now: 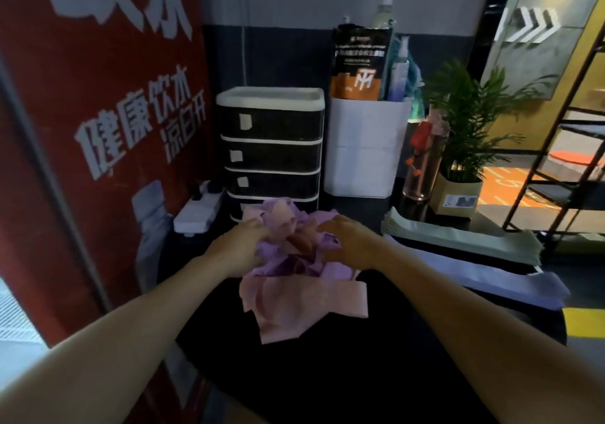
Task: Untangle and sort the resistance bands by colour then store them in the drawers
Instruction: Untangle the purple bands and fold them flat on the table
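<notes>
Both hands are reaching into the tangled bands (294,260) by the worktop's far edge, before the drawers (271,148): left hand (240,246) pinching purple, right hand (347,243) spread. Better to be freeing one loop slowly.

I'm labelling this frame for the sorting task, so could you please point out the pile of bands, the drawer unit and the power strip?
pile of bands (288,296): head view, on the pink band at the near side.
drawer unit (271,120): head view, on the top drawer's dark front.
power strip (196,214): head view, on its white top face.
</notes>
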`<state>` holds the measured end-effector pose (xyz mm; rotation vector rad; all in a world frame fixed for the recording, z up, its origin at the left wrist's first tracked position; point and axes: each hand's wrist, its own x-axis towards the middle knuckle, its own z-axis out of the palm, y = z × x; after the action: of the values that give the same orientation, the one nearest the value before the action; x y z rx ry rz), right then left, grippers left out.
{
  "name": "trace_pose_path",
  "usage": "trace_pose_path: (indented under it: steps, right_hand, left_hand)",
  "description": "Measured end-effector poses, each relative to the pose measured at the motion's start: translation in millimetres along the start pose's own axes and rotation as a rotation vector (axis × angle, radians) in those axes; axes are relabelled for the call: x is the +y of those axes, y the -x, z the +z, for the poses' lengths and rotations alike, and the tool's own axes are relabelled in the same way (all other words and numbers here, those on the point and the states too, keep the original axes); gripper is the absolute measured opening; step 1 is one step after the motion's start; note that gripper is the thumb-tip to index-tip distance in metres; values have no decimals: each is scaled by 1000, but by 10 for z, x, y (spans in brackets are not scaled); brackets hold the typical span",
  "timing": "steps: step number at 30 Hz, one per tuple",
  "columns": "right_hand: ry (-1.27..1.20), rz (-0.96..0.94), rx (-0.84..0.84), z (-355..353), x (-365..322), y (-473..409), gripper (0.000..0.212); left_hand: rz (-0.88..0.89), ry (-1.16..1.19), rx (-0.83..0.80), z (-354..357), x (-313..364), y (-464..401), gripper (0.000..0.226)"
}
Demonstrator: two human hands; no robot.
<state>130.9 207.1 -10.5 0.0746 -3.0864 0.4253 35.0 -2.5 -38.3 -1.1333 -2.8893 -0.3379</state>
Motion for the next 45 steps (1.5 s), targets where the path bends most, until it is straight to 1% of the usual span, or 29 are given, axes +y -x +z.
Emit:
trace_pose_path:
  steps: [2, 4, 9, 11, 13, 14, 16, 18, 21, 23, 24, 26, 27, 29, 31, 32, 34, 37, 39, 40, 41, 42, 44, 45]
  right_hand:
    - [61, -57, -23, -26, -110, -83, 52]
    - [151, -109, -35, -73, -223, -144, 45]
    - [236, -172, -67, -50, -398, -267, 44]
    - [266, -225, -99, 39, -392, -348, 43]
    - [191, -230, -145, 75, -380, -367, 49]
    - [155, -249, -140, 103, -323, -377, 57]
    - [69, -255, -105, 139, -248, -341, 70]
    - [22, -200, -76, 146, -212, -269, 71]
    - [82, -68, -75, 308, -140, -212, 52]
    - [109, -22, -69, 375, -108, -199, 41]
    - [107, -19, -46, 382, -74, -224, 39]
    - [83, -37, -24, 259, -82, -293, 43]
    - [74, -40, -29, 162, -112, -324, 38]
    - [-19, -71, 41, 15, -128, -403, 24]
    - [-190, -19, 163, -22, -65, -524, 20]
    - [-231, 5, 195, -1, -9, -589, 21]
    - [-177, 43, 194, 73, 106, -692, 29]
    - [-87, 166, 108, 174, 244, -823, 58]
    - [-29, 220, 53, 263, 305, -917, 71]
    - [-14, 225, 31, 298, 299, -948, 72]
    - [-24, 217, 6, 314, 281, -959, 69]
    - [-54, 180, -22, 327, 256, -946, 62]
    - [-140, 69, -82, 311, 203, -876, 38]
    - [-157, 35, -80, 297, 196, -837, 27]
  left_hand:
    - [-23, 77, 36, 15, -172, 91, 15]
    - [-70, 167, 85, 8, -343, 154, 21]
    - [-109, 338, 185, -48, -605, 292, 32]
    - [-131, 371, 186, -72, -639, 281, 26]
    - [-123, 374, 178, -75, -643, 242, 12]
    - [-112, 370, 166, -65, -637, 219, 6]
    - [-107, 351, 126, -17, -615, 192, 11]
    - [-117, 346, 120, 38, -591, 192, 13]
    - [-138, 351, 139, 110, -577, 216, 16]
    - [-157, 372, 150, 126, -570, 210, 17]
    - [-158, 381, 167, 118, -559, 192, 16]
    - [-159, 388, 222, 66, -515, 141, 10]
    - [-171, 395, 253, 31, -484, 124, 14]
    - [-206, 378, 317, -31, -427, 85, 24]
    - [-242, 278, 358, -93, -357, 55, 30]
    - [-249, 226, 368, -105, -329, 26, 34]
    - [-248, 171, 354, -101, -281, -58, 45]
    - [-274, 183, 281, -55, -221, -241, 69]
    - [-337, 258, 164, -24, -203, -373, 94]
    - [-372, 289, 85, 5, -209, -424, 108]
    - [-379, 303, 20, 49, -217, -459, 116]
    - [-352, 298, -30, 102, -230, -482, 114]
    - [-254, 213, -69, 195, -247, -508, 90]
    - [-233, 166, -82, 220, -259, -512, 82]
